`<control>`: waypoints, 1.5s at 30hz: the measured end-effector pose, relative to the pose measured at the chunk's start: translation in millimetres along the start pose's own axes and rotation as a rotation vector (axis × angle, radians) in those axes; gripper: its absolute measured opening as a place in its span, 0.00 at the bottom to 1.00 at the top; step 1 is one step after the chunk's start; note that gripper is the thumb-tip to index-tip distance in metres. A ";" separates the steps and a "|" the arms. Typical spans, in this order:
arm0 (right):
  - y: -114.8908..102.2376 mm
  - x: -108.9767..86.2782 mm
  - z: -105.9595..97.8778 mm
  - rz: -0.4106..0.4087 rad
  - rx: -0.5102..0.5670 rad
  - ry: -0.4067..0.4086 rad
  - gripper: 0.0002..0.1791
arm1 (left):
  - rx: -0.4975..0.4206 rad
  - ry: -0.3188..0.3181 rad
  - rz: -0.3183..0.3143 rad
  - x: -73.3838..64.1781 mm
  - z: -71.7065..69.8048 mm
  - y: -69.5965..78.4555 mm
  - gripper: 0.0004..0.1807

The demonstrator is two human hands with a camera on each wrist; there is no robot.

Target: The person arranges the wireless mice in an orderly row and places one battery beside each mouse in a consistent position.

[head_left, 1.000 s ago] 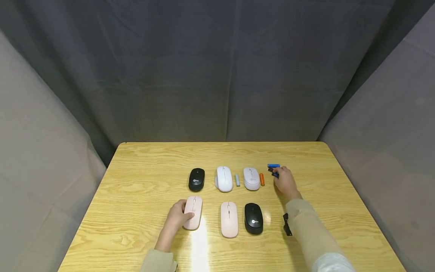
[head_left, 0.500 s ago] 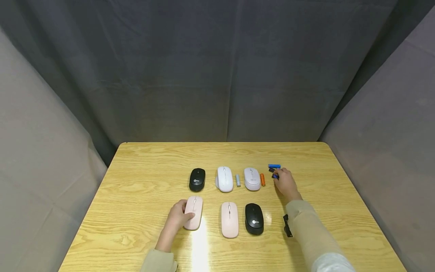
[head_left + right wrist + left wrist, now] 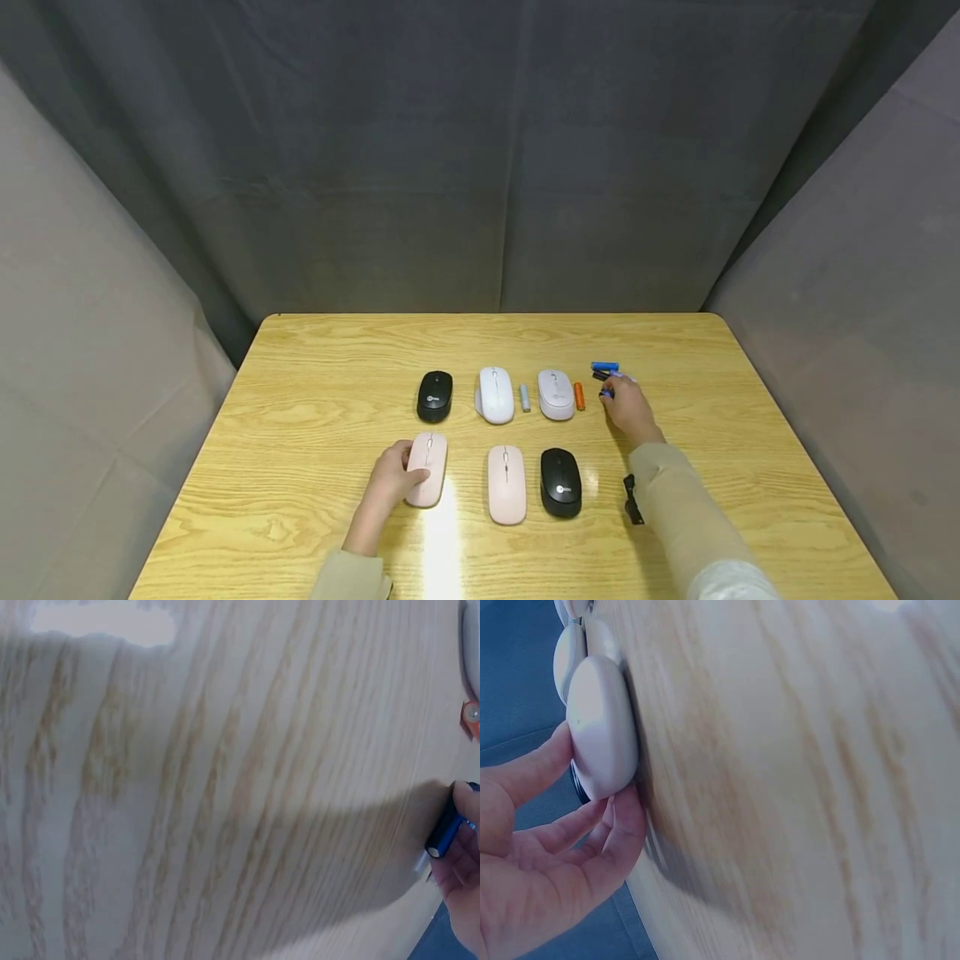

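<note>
My left hand [image 3: 392, 473] grips a pale pink computer mouse [image 3: 426, 471] by its sides, thumb on the near right part of its top. In the left wrist view the mouse [image 3: 604, 727] sits between thumb and fingers, close over the wood. At the back right, my right hand [image 3: 628, 408] pinches a dark blue battery [image 3: 446, 829] between thumb and fingers, low over the table. Just beyond it lie a bright blue battery [image 3: 604, 367] and a black one [image 3: 602, 376]; another blue piece shows partly behind the fingers.
A black mouse [image 3: 435, 397], a white mouse [image 3: 495, 395] and a pale lilac mouse [image 3: 556, 394] form the back row. Between and beside them stand a grey battery [image 3: 524, 398] and an orange battery [image 3: 579, 397]. Another pink mouse [image 3: 507, 485] and black mouse [image 3: 561, 483] lie nearer.
My right hand has drawn back slightly toward me, uncovering more of the blue piece behind its fingers. The left hand and its mouse have kept their place.
</note>
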State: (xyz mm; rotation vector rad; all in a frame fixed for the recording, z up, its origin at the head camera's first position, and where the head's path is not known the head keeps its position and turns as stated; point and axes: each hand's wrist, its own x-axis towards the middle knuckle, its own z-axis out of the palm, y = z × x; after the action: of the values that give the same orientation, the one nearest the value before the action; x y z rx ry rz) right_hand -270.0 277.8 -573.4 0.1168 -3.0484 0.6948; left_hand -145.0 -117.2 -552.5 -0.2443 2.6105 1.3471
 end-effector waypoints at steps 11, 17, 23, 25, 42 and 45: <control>-52.7 14.3 -8.2 0.118 0.340 0.131 0.13 | 0.006 0.003 0.002 -0.6 -0.4 -0.6 0.28; -92.9 24.0 -4.7 0.275 0.628 0.001 0.17 | 0.004 0.007 -0.007 -0.4 -0.4 0.4 0.28; -132.0 27.1 5.8 0.321 0.845 -0.143 0.19 | 0.007 0.011 -0.007 0.5 -0.9 0.6 0.28; -144.5 27.0 9.8 0.322 0.879 -0.171 0.18 | 0.006 0.011 0.006 0.0 -1.1 0.3 0.28; -209.6 24.5 39.6 0.389 0.862 -0.253 0.11 | -0.007 -0.004 -0.009 -3.3 1.1 3.2 0.28; -215.4 24.9 44.5 0.396 0.835 -0.245 0.11 | -0.014 -0.005 -0.003 -4.1 0.6 3.1 0.28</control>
State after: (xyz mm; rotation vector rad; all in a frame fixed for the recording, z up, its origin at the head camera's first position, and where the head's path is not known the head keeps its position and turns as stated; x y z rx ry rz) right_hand -278.4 63.2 -519.7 -0.4359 -2.7629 2.0642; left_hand -141.7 -114.7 -549.3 -0.2470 2.5966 1.3632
